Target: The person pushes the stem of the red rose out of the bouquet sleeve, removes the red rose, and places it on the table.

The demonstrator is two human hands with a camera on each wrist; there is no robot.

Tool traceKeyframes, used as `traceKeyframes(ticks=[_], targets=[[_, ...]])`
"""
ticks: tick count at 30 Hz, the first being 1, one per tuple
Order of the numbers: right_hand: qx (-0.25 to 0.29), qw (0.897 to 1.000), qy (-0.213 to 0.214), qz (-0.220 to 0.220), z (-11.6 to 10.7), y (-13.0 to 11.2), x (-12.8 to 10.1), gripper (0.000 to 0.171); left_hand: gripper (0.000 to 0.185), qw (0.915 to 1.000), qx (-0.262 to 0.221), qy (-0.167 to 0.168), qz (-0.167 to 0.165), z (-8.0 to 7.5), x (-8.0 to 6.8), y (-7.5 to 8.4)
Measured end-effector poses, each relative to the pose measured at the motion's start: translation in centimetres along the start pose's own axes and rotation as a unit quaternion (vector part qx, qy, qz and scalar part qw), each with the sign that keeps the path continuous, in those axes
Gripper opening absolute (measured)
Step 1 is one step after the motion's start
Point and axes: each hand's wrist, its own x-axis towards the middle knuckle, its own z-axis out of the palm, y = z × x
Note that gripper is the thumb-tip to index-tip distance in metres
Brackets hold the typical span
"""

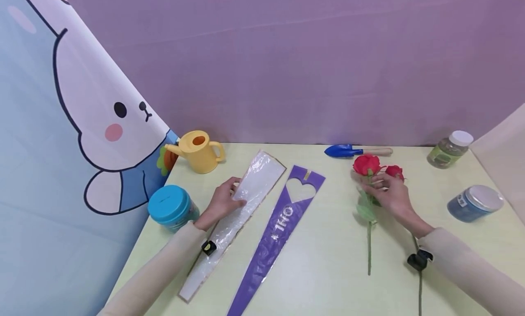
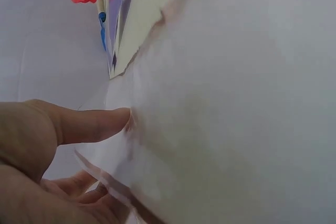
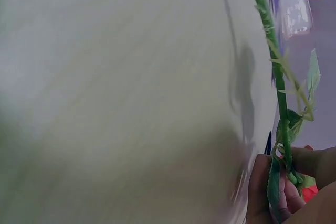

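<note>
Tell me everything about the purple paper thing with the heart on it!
The long purple flower sleeve looks like shiny plastic film. It is wide at its far end and narrows to a point toward the person. A heart-shaped window sits near the wide end, with white letters below it and a small strip of tan tape at the top edge. It lies flat on the pale yellow table, beside the clear white sleeve. No hand touches it.

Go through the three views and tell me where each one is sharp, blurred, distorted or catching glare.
Head view: sharp and evenly lit, with wide-angle bending at the edges and glare on the clear plastic flower sleeve. Left wrist view: the sleeve fills the frame as a soft white blur; only the left hand is fairly crisp. Right wrist view: the pale table is smeared; the green rose stem is sharper.
</note>
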Motion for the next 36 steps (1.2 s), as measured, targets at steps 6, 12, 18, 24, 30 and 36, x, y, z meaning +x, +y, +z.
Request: traceKeyframes(ticks=[6,12,18,24,30,36], targets=[[-0.007,1.000,-0.001,-0.018,0.2,0.4,-0.1,0.037,0.068,0.9994,0.024,-0.004,-0.025,0.2,0.0,0.2],[-0.013,1.000,-0.012,-0.021,0.2,0.5,-0.4,0.043,0.071,0.9978,0.044,-0.012,-0.048,0.4,0.0,0.8],[-0.025,0.999,-0.023,-0.011,-0.1,0.5,-0.5,0.050,0.075,0.9963,0.069,-0.008,-0.049,0.5,0.0,1.3],[-0.082,0.996,-0.032,-0.031,-1.8,-0.3,-1.3,0.058,0.083,0.9949,0.089,-0.009,-0.046,0.6,0.1,1.6],[-0.114,0.991,0.007,-0.072,-4.5,-1.5,-1.9,0.051,0.085,0.9935,0.104,-0.013,-0.044,0.3,0.0,2.1],[-0.136,0.974,0.049,-0.177,-6.6,-3.0,-2.5,0.044,0.075,0.9939,0.090,0.024,0.059,0.1,-0.7,2.5]])
